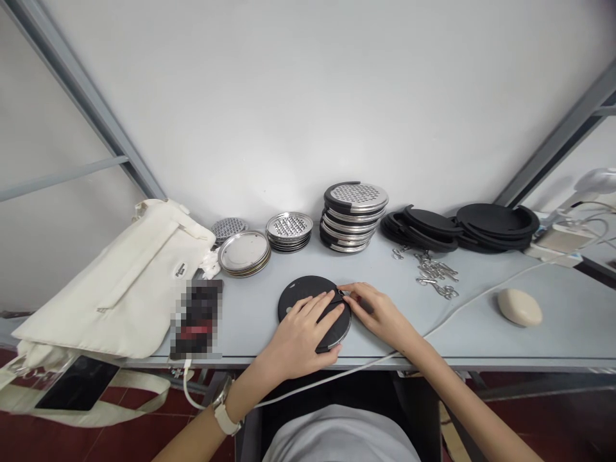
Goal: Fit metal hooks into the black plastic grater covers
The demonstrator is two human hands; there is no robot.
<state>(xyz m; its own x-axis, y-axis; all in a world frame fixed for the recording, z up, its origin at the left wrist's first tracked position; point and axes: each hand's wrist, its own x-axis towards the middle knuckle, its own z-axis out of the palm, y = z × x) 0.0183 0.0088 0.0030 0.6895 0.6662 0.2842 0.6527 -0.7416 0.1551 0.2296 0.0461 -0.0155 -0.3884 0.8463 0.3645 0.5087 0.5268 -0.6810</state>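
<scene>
A round black disc (pixel 298 292), apparently a grater holder with a silver edge showing at its lower right, lies flat on the grey table. Across its top rests my left hand (pixel 299 337), fingers spread and thumb by the near rim. My right hand (pixel 380 314) pinches at the disc's upper right rim, where a small shiny bit shows between the fingertips. What exactly the right fingers hold is too small to make out. Beyond that hand is a loose pile of metal hooks (pixel 436 273).
Along the wall stand metal grater plates (pixel 289 228), plain metal discs (pixel 244 250), a tall stack of black-rimmed graters (pixel 356 199) and black holders (pixel 495 221). At left are a white bag (pixel 129 276) and a phone (pixel 196 321). A white cable (pixel 462 314) runs past a beige rounded object (pixel 520 307).
</scene>
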